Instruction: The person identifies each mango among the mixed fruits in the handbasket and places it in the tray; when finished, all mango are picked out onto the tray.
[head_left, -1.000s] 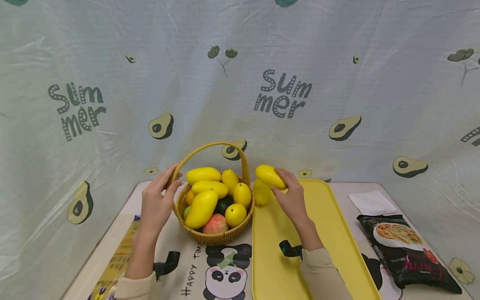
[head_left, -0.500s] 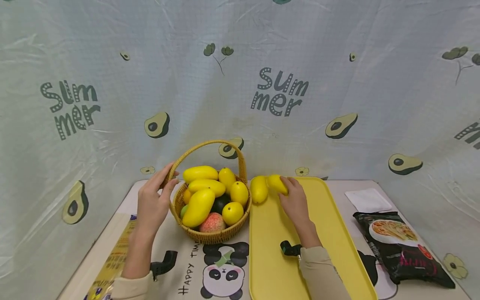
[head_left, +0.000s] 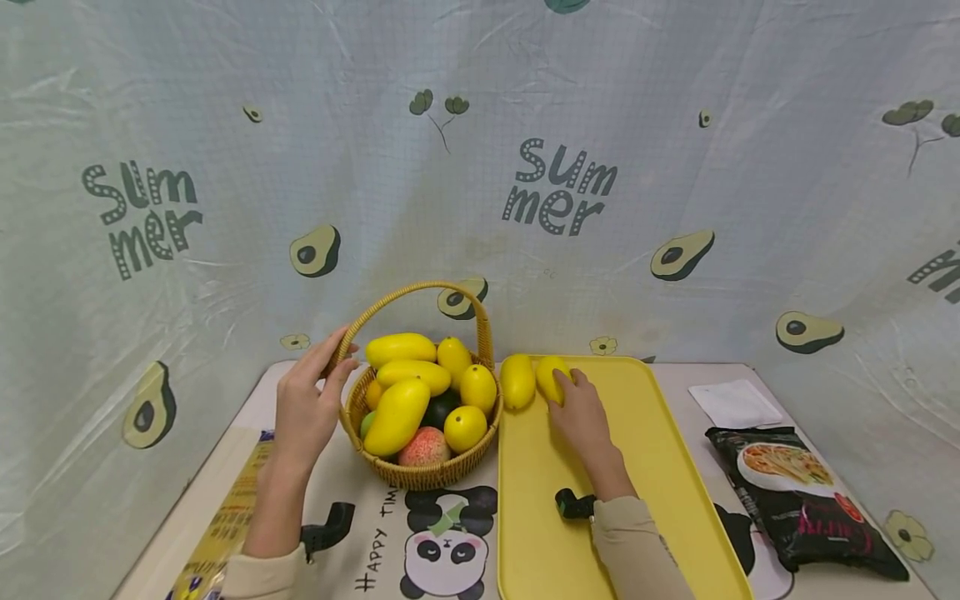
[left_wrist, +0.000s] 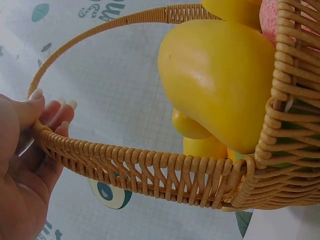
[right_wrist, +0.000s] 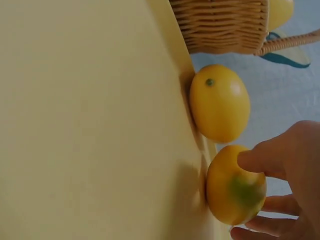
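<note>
My left hand [head_left: 306, 412] holds the side of a wicker basket's arched handle [left_wrist: 120, 157], thumb and fingertips on either side of it. The wicker basket [head_left: 423, 477] is heaped with yellow mangoes [head_left: 401, 417], a pinkish-red peach-like fruit [head_left: 424, 447] and other fruit, partly hidden. On the yellow tray [head_left: 540, 500], by its far edge, my right hand [head_left: 585, 421] holds a mango [right_wrist: 235, 195] between thumb and fingers. That mango has a greenish patch in the right wrist view. Another mango [head_left: 517, 382] lies just left of it, near the tray's far left corner.
A black food packet [head_left: 810, 500] and a white folded tissue-like sheet [head_left: 735, 404] lie right of the tray. At the left edge of the table is a long yellow packet [head_left: 228, 517]. A printed curtain [head_left: 480, 192] hangs behind everything.
My right hand has lowered its mango from the air onto the tray and turned it lengthwise beside the other mango. My left hand stays at the basket handle.
</note>
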